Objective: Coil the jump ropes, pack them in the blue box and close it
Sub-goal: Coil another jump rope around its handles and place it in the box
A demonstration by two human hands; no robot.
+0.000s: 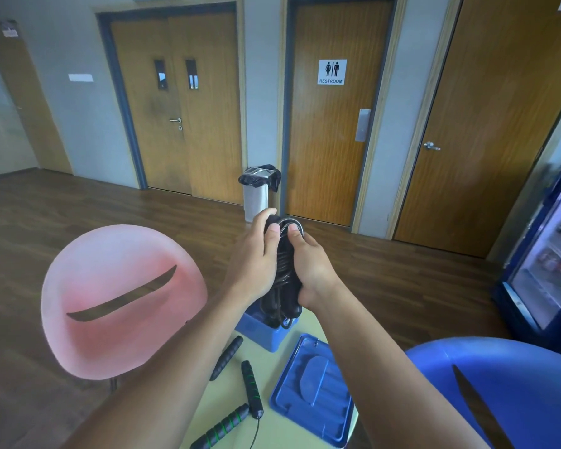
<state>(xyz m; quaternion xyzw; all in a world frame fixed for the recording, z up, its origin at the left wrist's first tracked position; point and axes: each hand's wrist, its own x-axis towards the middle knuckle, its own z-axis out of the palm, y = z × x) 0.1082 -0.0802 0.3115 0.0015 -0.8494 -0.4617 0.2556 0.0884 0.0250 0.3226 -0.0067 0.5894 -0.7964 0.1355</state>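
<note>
Both hands, left hand and right hand, are clamped on a coiled rope held above the box.

table: pale yellow | on it: blue box, blue lid, loose jump-rope handles

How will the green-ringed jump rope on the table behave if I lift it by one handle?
Likely floppy: the thin cord trails loose from the handle, so the rest would dangle. The handles look round, so may roll if nudged. Their ribbed grips probably won't slip.
</note>
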